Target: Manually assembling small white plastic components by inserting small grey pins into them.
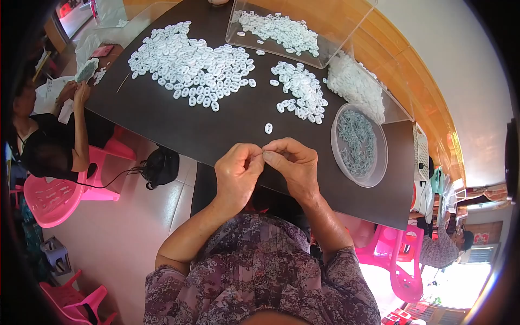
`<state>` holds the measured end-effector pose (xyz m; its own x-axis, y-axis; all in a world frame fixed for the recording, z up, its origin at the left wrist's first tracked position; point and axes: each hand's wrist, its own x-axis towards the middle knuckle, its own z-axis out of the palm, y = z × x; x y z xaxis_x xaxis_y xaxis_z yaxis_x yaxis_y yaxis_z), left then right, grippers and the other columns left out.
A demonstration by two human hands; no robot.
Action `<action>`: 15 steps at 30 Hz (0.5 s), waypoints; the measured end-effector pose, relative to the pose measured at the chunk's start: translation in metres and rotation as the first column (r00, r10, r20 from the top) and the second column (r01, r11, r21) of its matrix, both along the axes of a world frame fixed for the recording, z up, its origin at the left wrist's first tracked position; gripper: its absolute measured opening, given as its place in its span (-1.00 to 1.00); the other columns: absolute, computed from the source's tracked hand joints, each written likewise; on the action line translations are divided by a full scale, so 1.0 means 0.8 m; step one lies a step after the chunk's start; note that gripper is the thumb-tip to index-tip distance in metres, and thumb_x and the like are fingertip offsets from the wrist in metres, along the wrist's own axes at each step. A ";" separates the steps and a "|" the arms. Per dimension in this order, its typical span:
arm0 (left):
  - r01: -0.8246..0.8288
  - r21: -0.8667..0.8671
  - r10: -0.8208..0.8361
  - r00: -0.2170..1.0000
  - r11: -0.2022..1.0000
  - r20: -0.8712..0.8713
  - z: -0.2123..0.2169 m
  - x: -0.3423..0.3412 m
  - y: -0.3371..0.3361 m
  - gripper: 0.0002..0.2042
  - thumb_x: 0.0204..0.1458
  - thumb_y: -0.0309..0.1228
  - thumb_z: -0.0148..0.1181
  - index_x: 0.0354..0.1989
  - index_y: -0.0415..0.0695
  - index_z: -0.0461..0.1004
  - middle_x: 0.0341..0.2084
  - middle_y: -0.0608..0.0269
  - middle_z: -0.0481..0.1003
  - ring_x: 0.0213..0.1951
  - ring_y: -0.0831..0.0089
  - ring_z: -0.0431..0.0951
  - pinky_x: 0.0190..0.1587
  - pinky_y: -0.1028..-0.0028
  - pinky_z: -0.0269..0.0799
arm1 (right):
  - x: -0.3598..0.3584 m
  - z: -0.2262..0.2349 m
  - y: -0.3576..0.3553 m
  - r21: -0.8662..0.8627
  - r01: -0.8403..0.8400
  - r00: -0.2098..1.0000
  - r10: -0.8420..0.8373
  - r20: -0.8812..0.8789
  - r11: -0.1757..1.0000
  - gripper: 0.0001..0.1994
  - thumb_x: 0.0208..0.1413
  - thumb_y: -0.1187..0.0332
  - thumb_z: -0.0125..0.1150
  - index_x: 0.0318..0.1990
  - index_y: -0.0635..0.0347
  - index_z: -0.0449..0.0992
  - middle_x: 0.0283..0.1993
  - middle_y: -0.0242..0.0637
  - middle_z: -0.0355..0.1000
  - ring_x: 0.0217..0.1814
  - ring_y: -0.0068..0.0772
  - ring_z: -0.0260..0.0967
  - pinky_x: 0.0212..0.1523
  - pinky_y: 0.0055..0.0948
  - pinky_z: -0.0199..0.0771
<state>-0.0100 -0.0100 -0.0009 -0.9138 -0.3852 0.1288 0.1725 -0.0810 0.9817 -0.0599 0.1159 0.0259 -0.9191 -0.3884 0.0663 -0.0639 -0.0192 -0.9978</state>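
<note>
A person in a patterned purple blouse sits at a dark worktop (179,127), both hands raised just above its near edge. The left hand (236,170) and the right hand (292,165) are pressed close together, fingertips meeting and pinching something very small between them; it is too hidden by the fingers to make out, though it is probably one of the small white plastic pieces that cover the worktop. One loose white piece (268,128) lies alone just beyond the hands. Farther back a big heap of white pieces (189,62) is spread out, with a smaller heap (300,89) to its right. A round clear tub (358,143) stands beside the right hand, holding a layer of greyer-looking pieces, which I take to be the finished ones. A clear open box (281,30) at the far edge holds more white pieces. Judging by this, much remains: the heaps are far larger than what the tub holds. At the left end, another person sits on a pink chair (51,192), handling pieces too.
</note>
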 end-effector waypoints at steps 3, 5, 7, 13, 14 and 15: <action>-0.091 -0.325 0.044 0.988 0.941 -0.148 0.008 0.002 -0.002 -0.97 -0.03 -0.62 0.17 -0.42 -0.28 0.44 -0.58 0.38 0.39 -0.57 0.66 0.32 -0.53 0.60 0.26 | 0.006 0.006 0.000 0.076 0.030 0.999 -0.027 -0.037 0.997 -0.94 0.06 0.56 0.18 -0.30 0.32 0.51 -0.42 -0.51 0.43 -0.41 -0.79 0.29 -0.38 -0.72 0.32; -0.045 -0.351 -0.007 0.989 0.935 -0.145 0.012 0.002 -0.004 -0.95 -0.02 -0.63 0.17 -0.37 -0.28 0.46 -0.57 0.37 0.38 -0.53 0.66 0.34 -0.48 0.62 0.28 | 0.010 0.007 -0.001 0.095 0.075 0.996 -0.070 -0.052 0.993 -0.95 0.07 0.56 0.16 -0.30 0.32 0.49 -0.41 -0.50 0.42 -0.40 -0.79 0.29 -0.37 -0.72 0.32; 0.023 -0.181 -0.040 0.995 0.983 -0.093 0.007 0.000 -0.003 -0.93 -0.01 -0.63 0.16 -0.34 -0.27 0.48 -0.55 0.37 0.38 -0.51 0.66 0.34 -0.46 0.62 0.28 | 0.010 0.008 0.000 0.112 0.122 0.991 -0.115 -0.067 0.986 -0.95 0.08 0.56 0.15 -0.30 0.31 0.48 -0.40 -0.50 0.42 -0.39 -0.78 0.29 -0.36 -0.71 0.33; 0.179 0.215 -0.176 0.984 0.960 -0.035 0.002 -0.001 -0.009 -0.88 0.05 -0.58 0.16 -0.24 -0.29 0.51 -0.44 0.40 0.38 -0.45 0.70 0.36 -0.44 0.69 0.26 | 0.008 -0.006 0.011 0.042 0.056 0.997 -0.054 -0.056 0.998 -0.94 0.10 0.55 0.13 -0.28 0.31 0.47 -0.37 -0.48 0.41 -0.36 -0.77 0.28 -0.32 -0.71 0.32; 0.186 0.199 -0.181 0.982 0.962 -0.044 -0.001 -0.001 -0.009 -0.87 0.05 -0.57 0.16 -0.22 -0.29 0.51 -0.44 0.40 0.38 -0.44 0.71 0.36 -0.44 0.70 0.26 | 0.007 -0.009 0.012 0.050 0.043 0.997 -0.039 -0.067 0.998 -0.94 0.10 0.55 0.14 -0.27 0.30 0.48 -0.37 -0.48 0.41 -0.35 -0.76 0.28 -0.32 -0.70 0.32; 0.193 0.182 -0.186 0.981 0.964 -0.053 -0.002 -0.001 -0.008 -0.85 0.06 -0.56 0.17 -0.19 -0.29 0.51 -0.45 0.40 0.37 -0.44 0.71 0.36 -0.44 0.71 0.26 | 0.007 -0.011 0.013 0.058 0.029 0.997 -0.025 -0.078 0.998 -0.93 0.09 0.56 0.14 -0.26 0.29 0.49 -0.37 -0.48 0.41 -0.35 -0.76 0.28 -0.31 -0.69 0.32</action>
<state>-0.0109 -0.0164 -0.0027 -0.9686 -0.2253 0.1050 0.1707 -0.2961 0.9398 -0.0542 0.1265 0.0171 -0.9224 -0.3689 0.1149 -0.1400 0.0419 -0.9893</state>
